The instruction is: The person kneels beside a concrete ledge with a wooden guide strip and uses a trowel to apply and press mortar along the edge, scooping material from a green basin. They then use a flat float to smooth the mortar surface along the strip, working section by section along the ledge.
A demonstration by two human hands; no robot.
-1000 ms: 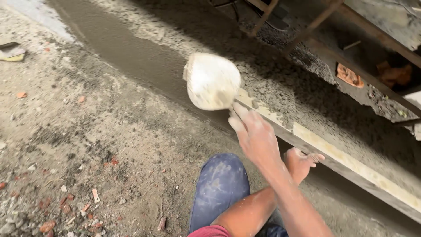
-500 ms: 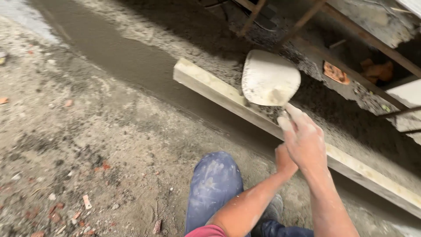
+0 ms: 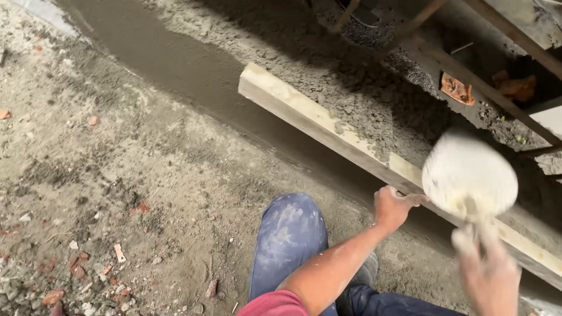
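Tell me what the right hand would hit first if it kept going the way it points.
Probably the wooden plank: the right hand points up and away with its trowel raised above the board's near stretch. Motion blur leaves depth uncertain.

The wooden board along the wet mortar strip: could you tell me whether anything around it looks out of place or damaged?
The wooden board lies flat, but clumps of mortar sit on its top face. Broken brick bits litter the ground. The left hand rests on the board's edge; the right hand holds a blurred trowel.
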